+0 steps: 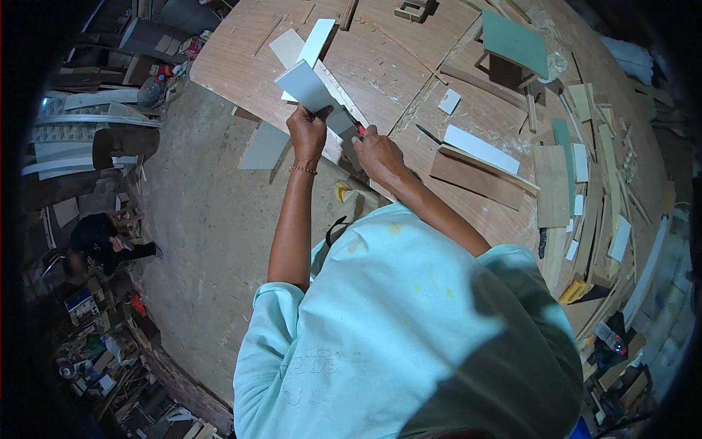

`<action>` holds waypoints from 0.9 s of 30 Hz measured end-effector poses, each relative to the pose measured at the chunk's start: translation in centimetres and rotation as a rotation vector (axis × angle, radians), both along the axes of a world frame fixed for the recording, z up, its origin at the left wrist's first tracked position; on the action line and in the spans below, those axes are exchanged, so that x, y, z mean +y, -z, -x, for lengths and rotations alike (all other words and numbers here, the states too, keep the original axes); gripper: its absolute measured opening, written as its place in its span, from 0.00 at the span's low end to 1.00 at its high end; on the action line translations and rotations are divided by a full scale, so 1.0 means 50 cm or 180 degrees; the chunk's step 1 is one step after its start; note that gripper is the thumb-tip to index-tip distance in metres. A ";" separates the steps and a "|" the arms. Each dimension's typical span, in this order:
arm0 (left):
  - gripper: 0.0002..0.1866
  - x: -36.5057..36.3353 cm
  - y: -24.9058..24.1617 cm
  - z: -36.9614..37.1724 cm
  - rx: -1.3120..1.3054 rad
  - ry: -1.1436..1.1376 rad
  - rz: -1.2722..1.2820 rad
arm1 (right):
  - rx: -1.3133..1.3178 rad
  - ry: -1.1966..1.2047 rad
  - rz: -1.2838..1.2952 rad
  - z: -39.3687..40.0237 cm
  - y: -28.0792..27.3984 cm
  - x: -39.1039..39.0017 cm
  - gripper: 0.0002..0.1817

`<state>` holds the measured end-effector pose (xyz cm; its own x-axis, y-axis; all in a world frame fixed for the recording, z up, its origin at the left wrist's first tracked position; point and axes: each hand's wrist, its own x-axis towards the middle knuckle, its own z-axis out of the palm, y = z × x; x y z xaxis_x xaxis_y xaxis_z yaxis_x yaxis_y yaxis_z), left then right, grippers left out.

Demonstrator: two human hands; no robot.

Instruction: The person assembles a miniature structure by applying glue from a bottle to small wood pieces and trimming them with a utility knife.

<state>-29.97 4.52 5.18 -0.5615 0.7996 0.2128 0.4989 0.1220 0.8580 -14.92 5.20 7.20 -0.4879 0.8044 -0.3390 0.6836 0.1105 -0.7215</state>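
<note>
My left hand (307, 133) is closed on the lower edge of a white board (306, 86), which stands tilted over the table's edge. Close by on the right, my right hand (380, 157) is wrapped round a small red-handled tool (360, 129). Its dark, narrow tip meets the edge of a pale strip (340, 95) beside the board; the tool's exact kind is hard to make out. Behind the board lie another white piece (318, 40) and a greyish panel (287, 48). Below my left wrist a pale panel (263, 146) leans beside the table.
The wooden table (241, 47) carries shavings, a small green-topped stool-like piece (514, 44), a white-faced board (481, 150) and a dark pointed tool (428, 134). Wood strips and a yellow-handled saw (576, 290) lie at right. A person (99, 241) sits at far left among scrap piles.
</note>
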 end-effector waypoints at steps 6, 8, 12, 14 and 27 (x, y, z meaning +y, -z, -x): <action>0.07 -0.007 -0.011 -0.012 0.0213 0.0024 -0.0006 | -0.0195 -0.0101 -0.0062 0.010 0.018 0.014 0.19; 0.06 -0.002 -0.003 -0.005 0.0273 -0.0026 0.0047 | -0.0149 -0.0110 -0.0139 0.008 0.015 0.015 0.19; 0.05 -0.001 -0.016 -0.022 0.0177 -0.0137 -0.0099 | -0.0077 0.0001 -0.0116 0.003 0.008 0.006 0.18; 0.06 -0.003 -0.014 -0.022 0.0220 -0.0133 -0.0054 | -0.0129 -0.0062 -0.0100 0.003 0.005 0.008 0.19; 0.06 0.021 0.009 0.035 -0.0047 -0.0006 0.0111 | -0.0341 0.0039 0.0161 0.009 0.066 0.022 0.23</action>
<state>-31.71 5.56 4.73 -0.5660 0.8053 0.1765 0.4859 0.1529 0.8605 -15.39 6.30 3.88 -0.4369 0.7906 -0.4290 0.7582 0.0670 -0.6486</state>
